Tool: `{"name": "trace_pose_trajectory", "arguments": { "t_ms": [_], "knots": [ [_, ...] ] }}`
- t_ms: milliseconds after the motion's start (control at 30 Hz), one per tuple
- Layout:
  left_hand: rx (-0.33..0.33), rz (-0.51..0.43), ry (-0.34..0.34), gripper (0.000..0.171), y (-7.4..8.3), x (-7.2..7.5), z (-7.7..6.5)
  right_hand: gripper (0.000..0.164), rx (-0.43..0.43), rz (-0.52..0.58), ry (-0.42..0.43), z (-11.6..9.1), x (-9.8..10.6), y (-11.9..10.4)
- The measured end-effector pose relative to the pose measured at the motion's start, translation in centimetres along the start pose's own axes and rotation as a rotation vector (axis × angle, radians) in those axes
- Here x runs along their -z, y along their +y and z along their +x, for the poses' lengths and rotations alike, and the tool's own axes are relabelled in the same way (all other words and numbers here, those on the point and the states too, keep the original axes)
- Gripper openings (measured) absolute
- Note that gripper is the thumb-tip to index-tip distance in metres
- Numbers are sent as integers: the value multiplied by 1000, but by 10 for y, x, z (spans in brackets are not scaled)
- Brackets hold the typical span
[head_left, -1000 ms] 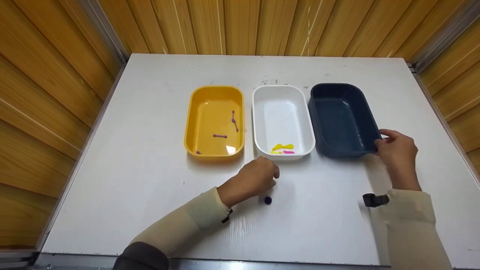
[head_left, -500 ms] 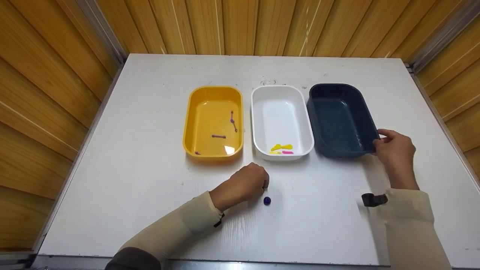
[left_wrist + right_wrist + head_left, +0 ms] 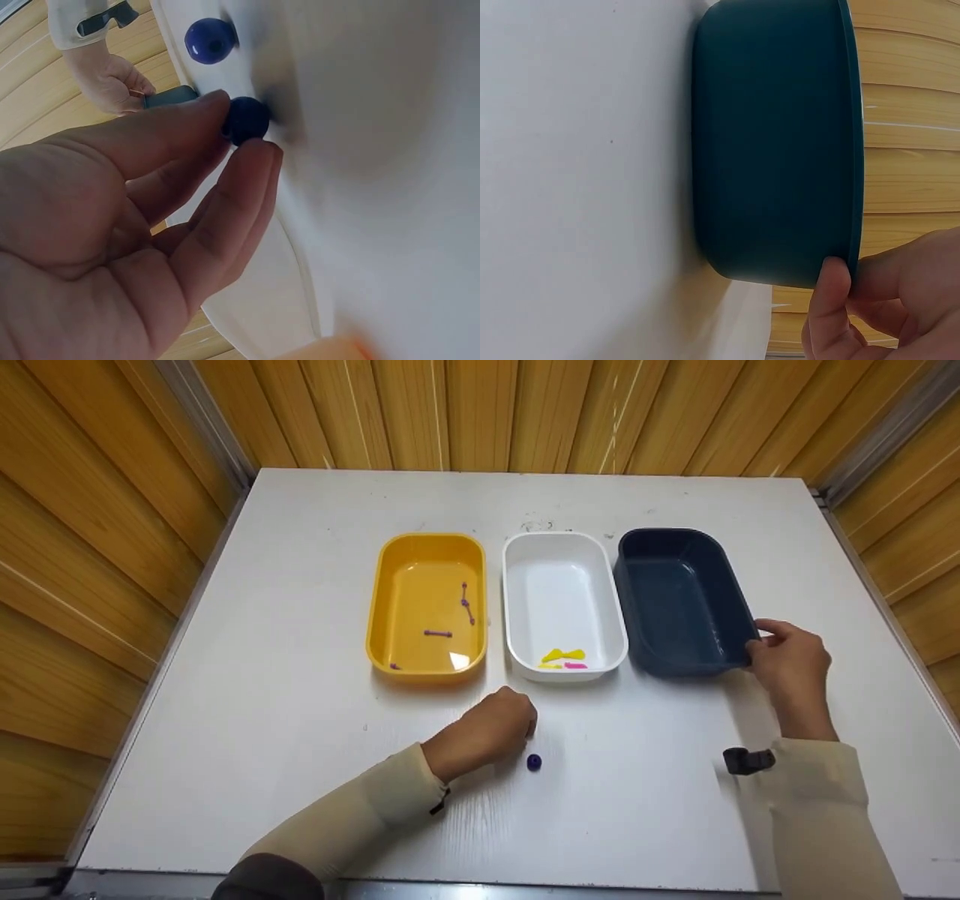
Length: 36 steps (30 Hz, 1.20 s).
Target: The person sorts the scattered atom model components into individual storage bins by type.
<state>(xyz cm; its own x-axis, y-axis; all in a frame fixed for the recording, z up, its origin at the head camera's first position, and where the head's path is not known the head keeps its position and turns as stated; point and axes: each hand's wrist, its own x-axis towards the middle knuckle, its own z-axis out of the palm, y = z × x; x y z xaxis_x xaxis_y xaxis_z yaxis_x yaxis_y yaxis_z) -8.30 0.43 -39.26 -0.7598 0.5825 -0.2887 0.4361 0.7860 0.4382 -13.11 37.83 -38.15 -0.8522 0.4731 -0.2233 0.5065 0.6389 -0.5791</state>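
Observation:
My left hand (image 3: 486,733) is low over the table in front of the white bin (image 3: 566,676). Between thumb and fingertips it pinches a round dark blue bead (image 3: 248,120), close to the tabletop; in the head view the hand hides it. A second blue bead (image 3: 534,763), with a hole showing, lies on the table just beside this hand. My right hand (image 3: 795,675) grips the near right corner of the dark blue bin (image 3: 772,142), thumb and fingers on either side of its rim.
Left of the white bin stands a yellow bin (image 3: 405,675) holding several small purple bars. Yellow and pink pieces (image 3: 568,655) lie at the white bin's near end. Wooden panel walls (image 3: 480,416) enclose the back and sides of the white table (image 3: 285,622).
From one second ago to half a second ago, my left hand moved slightly down and left, toward the table. Since then it has barely moved. The right hand stays on the dark blue bin.

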Motion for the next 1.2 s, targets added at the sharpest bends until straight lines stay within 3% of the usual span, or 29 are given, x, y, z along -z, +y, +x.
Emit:
{"name": "trace_pose_trajectory", "arguments": {
  "t_ms": [167,533,833,1200],
  "knots": [
    [15,-21,-2,23,0,0,0,47,-4,1,0,0,0,0],
    [-99,34,81,20,4,2,-1,47,-4,-11,-10,-1,2,2],
    [-42,-4,50,14,14,9,4,47,-8,1,-14,-2,2,1],
    [-131,-11,79,18,27,19,10,48,-14,8,-24,-1,3,1]
  ]
}}
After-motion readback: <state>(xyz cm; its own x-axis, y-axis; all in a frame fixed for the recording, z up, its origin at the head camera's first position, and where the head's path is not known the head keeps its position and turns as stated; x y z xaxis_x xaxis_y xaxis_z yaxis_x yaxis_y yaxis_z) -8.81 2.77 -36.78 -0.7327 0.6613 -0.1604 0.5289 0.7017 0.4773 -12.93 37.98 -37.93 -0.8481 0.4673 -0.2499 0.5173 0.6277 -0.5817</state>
